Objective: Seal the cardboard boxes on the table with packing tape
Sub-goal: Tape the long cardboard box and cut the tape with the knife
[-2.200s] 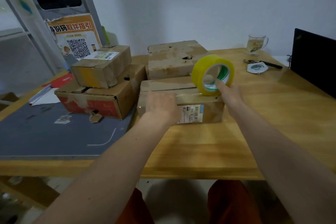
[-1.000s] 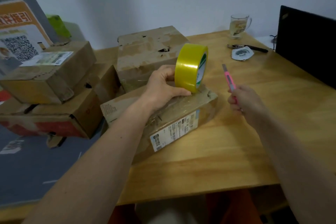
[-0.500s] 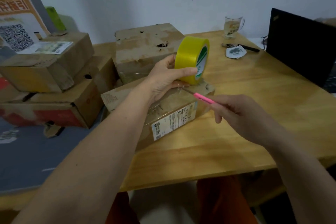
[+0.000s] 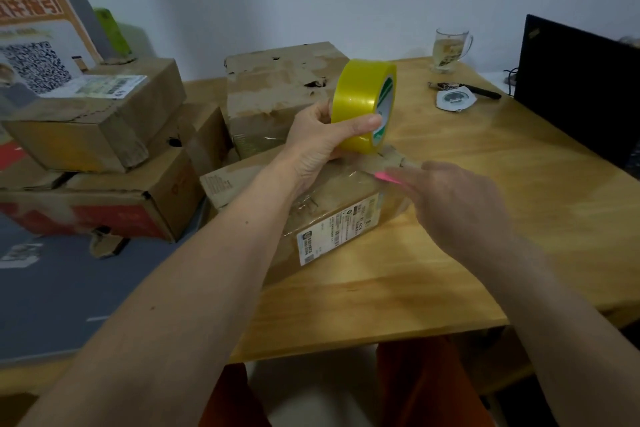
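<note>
While the left hand (image 4: 317, 139) is gripping the yellow tape roll (image 4: 363, 106) upright above the box (image 4: 311, 204), keeping the strip taut, the right hand (image 4: 453, 204), fingers closed round a pink cutter (image 4: 387, 178), is apparently reaching to sever it.

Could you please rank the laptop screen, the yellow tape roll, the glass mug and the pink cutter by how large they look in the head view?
1. laptop screen, though cut off at the frame edge
2. yellow tape roll
3. glass mug, farther away, so its true size is unsure
4. pink cutter, mostly hidden by the right hand
</note>
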